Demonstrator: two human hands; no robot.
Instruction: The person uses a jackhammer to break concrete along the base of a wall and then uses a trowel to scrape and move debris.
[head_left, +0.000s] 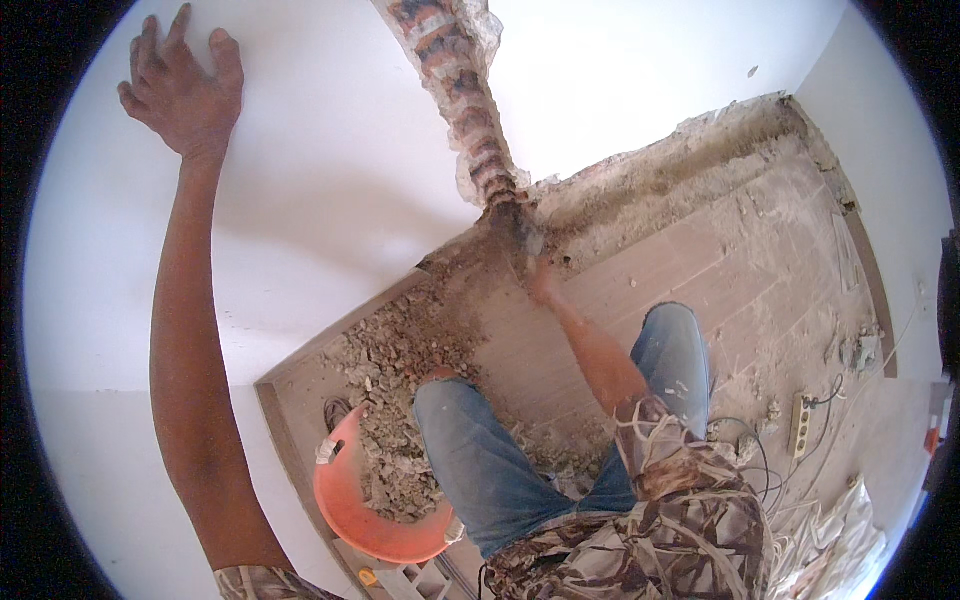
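My left hand (185, 90) is pressed against the white wall (330, 130) at the upper left, fingers spread and holding nothing. Low in front of me, my right hand (543, 282) is closed near the floor at the foot of a chased groove (470, 100) that exposes brick in the wall. A greyish, blurred thing sticks out from that hand toward the groove; its kind cannot be made out. Dark dust and broken rubble (415, 335) lie to the left of the right hand, along the wall's base.
An orange tub (385, 535) with rubble stands left of my knees. A broken-out trench (690, 155) follows the wall's base to the right. On the dusty plank-patterned floor (640, 255) at right lie a power strip (800, 425), cables and crumpled white sheeting (835, 540).
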